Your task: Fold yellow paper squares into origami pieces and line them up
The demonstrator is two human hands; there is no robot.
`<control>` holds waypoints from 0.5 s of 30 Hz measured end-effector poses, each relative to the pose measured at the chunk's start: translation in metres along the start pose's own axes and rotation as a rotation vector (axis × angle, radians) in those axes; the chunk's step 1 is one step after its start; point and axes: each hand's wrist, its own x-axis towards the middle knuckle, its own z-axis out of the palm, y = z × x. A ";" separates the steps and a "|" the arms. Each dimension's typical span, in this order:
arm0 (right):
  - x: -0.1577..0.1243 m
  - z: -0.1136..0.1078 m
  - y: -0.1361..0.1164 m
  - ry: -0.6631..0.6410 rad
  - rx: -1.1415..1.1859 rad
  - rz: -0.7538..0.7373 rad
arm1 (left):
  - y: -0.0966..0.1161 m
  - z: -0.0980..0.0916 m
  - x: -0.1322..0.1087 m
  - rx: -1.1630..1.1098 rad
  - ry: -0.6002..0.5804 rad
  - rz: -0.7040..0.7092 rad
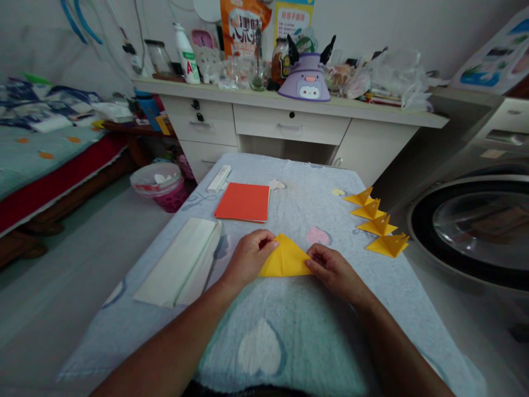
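Note:
Both hands hold a folded sheet of yellow origami paper [287, 260], a triangle with a crease down its middle, just above the cloth-covered table. My left hand [250, 253] pinches its upper left edge between thumb and fingers. At the right corner, the thumb and fingers of my right hand [334, 270] are closed on the same paper. Beyond my left hand lies a stack of red-orange square paper [243, 202]. Several finished yellow folded paper shapes [383, 245] stand in a row along the table's right side.
A pale folded paper packet [177, 262] lies left of my left forearm, and a small white box [219, 178] sits farther back. The patterned tablecloth [260, 342] covers the table. Behind stands a white cabinet [289, 120] with cluttered top; a pink bin [163, 187] is left, a washing machine [475, 220] right.

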 end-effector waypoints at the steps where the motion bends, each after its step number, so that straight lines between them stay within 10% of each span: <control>1: 0.001 0.000 0.001 0.019 -0.013 -0.008 | 0.000 0.001 -0.001 0.021 0.007 0.013; 15: 0.007 -0.002 0.015 0.167 0.206 -0.015 | 0.007 0.006 0.013 0.129 0.030 0.008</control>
